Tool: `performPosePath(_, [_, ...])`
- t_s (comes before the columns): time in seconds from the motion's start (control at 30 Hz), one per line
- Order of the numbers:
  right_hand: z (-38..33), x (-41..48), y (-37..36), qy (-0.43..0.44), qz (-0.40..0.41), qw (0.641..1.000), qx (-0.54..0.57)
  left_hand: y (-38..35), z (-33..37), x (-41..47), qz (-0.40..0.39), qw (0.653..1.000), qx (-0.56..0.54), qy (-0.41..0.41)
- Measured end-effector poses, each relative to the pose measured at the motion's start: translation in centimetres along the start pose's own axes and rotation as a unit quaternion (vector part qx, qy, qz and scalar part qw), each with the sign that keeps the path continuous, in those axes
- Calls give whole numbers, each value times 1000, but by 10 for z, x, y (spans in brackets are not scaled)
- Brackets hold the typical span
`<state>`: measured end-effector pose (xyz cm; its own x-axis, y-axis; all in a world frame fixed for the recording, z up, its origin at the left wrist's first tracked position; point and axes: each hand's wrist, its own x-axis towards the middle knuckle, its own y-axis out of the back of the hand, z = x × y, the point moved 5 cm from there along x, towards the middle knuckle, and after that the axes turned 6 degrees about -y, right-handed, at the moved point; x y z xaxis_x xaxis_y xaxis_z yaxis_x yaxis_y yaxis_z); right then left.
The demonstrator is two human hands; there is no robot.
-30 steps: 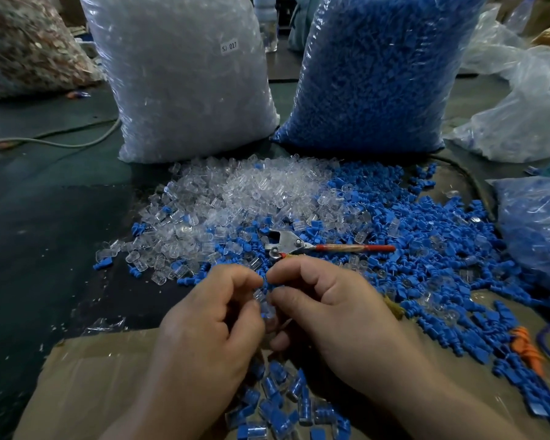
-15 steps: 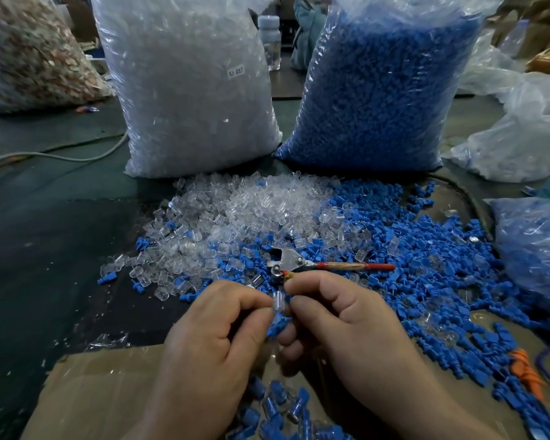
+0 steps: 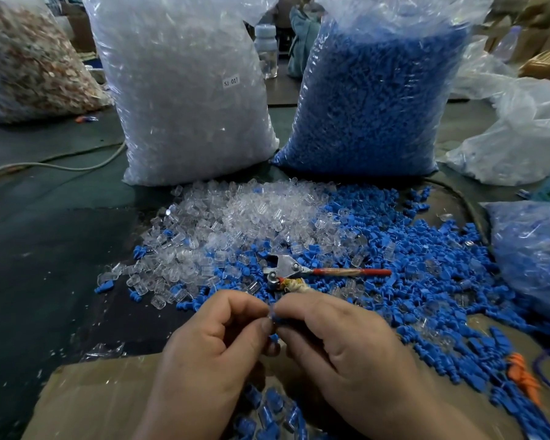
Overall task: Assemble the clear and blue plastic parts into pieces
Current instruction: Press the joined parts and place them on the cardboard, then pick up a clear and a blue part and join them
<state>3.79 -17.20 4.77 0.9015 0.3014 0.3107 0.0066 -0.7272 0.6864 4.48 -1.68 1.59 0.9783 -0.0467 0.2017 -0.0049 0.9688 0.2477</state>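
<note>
1. Change: half a second earlier the clear part (image 3: 270,317) stood plainly above the fingertips. The left hand (image 3: 210,350) and right hand (image 3: 340,347) have since drawn together, and only a sliver of it shows.
2. Unchanged: both hands stay just near of the pliers (image 3: 286,268), above the cardboard sheet (image 3: 92,395).
3. Grip: the left thumb and forefinger pinch the clear part. The right grip is closed on the blue part (image 3: 279,319). The two parts meet at the fingertips.
4. Held parts: the clear one is glassy and the blue one opaque. Whether they are fully seated cannot be told.
5. Stock: on the counter (image 3: 45,249), the clear heap (image 3: 235,217) lies far left and the blue heap (image 3: 426,265) right. They mingle around the pliers.
6. Joined pieces (image 3: 267,408) lie near, between the wrists.
</note>
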Motion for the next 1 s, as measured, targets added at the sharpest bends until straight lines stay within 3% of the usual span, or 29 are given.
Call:
performPosePath(0.07, [3, 0, 0, -21, 1, 1000, -4, -2, 0, 0, -13, 999, -48, 22])
performPosePath(0.3, [-8, -3, 3, 24, 17, 1000, -10, -4, -1, 1, -21, 977, -190, 94])
performPosePath(0.6, [-3, -1, -9, -6, -57, 984, -169, 6, -4, 2, 15, 999, -3, 28])
performPosePath(0.7, [25, 7, 4, -122, -17, 953, -275, 12, -9, 1, 40, 998, -16, 36])
performPosePath(0.77, [49, 8, 11, -194, -44, 921, -336, 13, -10, 2, 36, 998, -29, 44])
performPosePath(0.9, [65, 8, 9, -208, -98, 907, -353, 13, -13, 3, 31, 996, -54, 60])
performPosePath(1.0, [63, 9, 12, -184, -95, 909, -361, 14, -16, 4, 24, 994, -70, 78])
